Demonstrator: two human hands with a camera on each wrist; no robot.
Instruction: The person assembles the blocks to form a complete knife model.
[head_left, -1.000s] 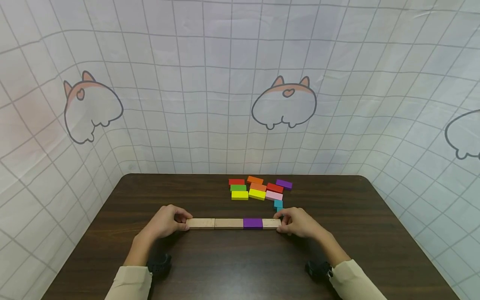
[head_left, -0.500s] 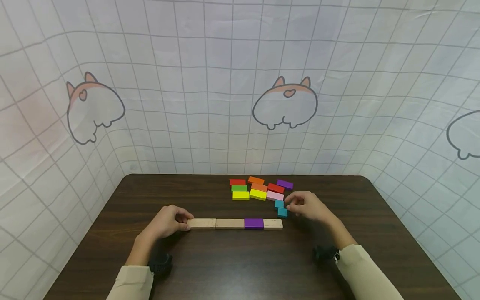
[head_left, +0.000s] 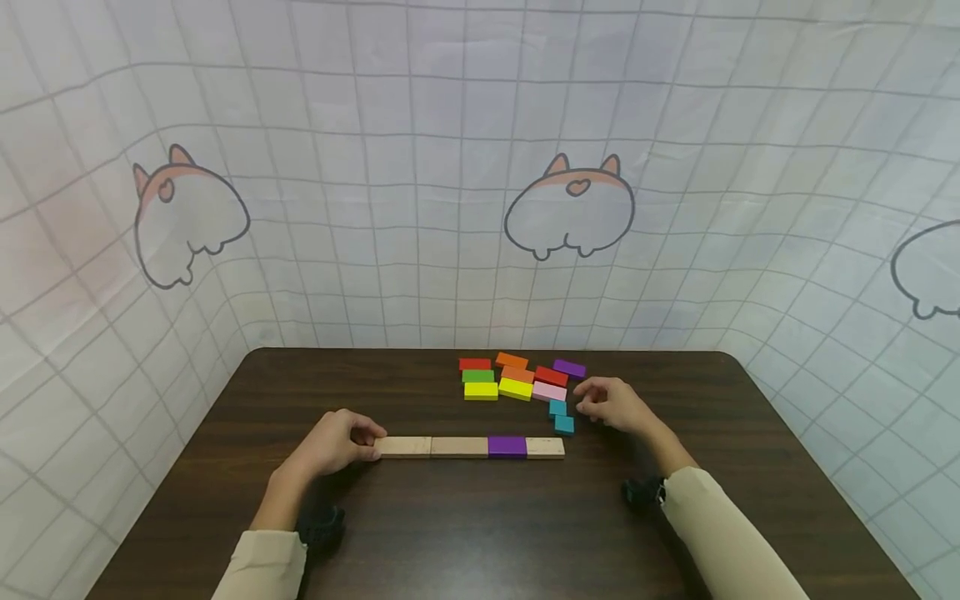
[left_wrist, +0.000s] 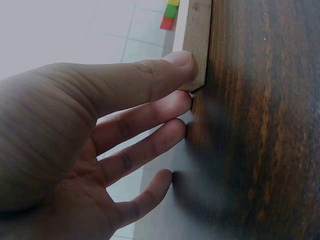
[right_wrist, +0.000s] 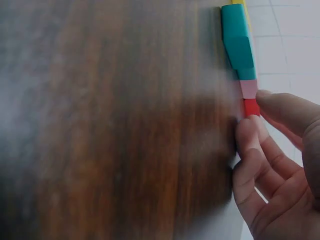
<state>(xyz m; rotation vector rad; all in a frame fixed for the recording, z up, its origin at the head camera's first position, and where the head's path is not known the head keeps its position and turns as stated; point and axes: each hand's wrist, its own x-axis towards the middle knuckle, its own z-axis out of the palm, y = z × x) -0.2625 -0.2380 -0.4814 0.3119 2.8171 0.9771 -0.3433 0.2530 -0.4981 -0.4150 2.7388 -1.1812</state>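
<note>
A straight row of wooden blocks lies across the table, with a purple block (head_left: 507,447) between plain ones. My left hand (head_left: 335,446) pinches the leftmost plain wooden block (head_left: 405,447) at its end. In the left wrist view the thumb presses the near face of that block (left_wrist: 197,35), its other fingers spread along the tabletop. To the right of two small teal blocks (head_left: 558,408) is my right hand (head_left: 617,406), holding nothing, fingers loosely bent. In the right wrist view its fingertips rest low by the table, with the teal block (right_wrist: 237,40) beyond them.
Behind the row lies a cluster of coloured blocks, including a yellow block (head_left: 481,391), a green block (head_left: 477,376), a pink block (head_left: 550,391) and a purple block (head_left: 569,368). A gridded cloth backdrop (head_left: 420,275) encloses the dark wooden table (head_left: 480,525).
My right hand has let go of the row's right end and moved up and right, beside the teal blocks. The left hand keeps its place on the row's left end.
</note>
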